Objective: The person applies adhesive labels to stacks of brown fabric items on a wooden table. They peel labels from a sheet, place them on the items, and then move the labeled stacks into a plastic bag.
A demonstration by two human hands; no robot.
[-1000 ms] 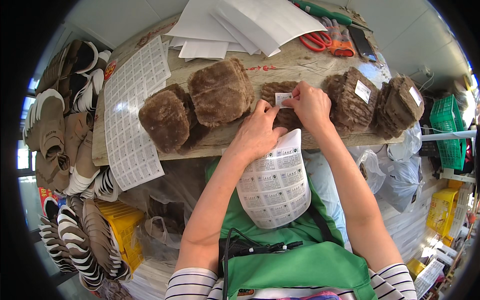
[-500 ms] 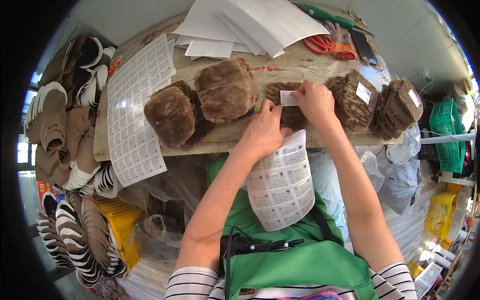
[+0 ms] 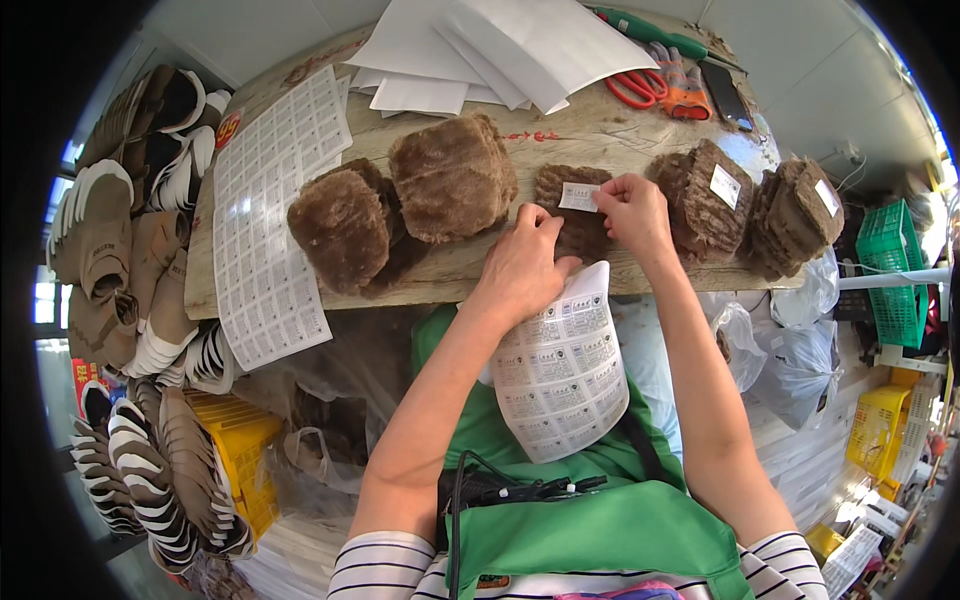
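A small white label (image 3: 577, 197) is pinched at its right end by the fingertips of my right hand (image 3: 637, 214). It lies over a brown fur piece (image 3: 582, 238) at the table's near edge; whether it is stuck down cannot be seen. My left hand (image 3: 523, 262) has its fingers bent at the left side of that fur piece. Under its thumb it holds the top of a sheet of printed labels (image 3: 560, 375), which hangs over the edge onto my green apron (image 3: 600, 535).
Two brown fur stacks (image 3: 450, 180) (image 3: 340, 230) stand left; two labelled stacks (image 3: 700, 200) (image 3: 800, 215) stand right. A longer label sheet (image 3: 270, 220) overhangs the wooden table (image 3: 570, 140). Behind are white papers (image 3: 500, 50), red-handled scissors (image 3: 637, 88), a glove (image 3: 685, 95) and a phone (image 3: 726, 95).
My right hand has turned and shifted slightly right, with its fingertips now at the label's right end, so more of the label shows. My left hand and the hanging sheet have barely moved.
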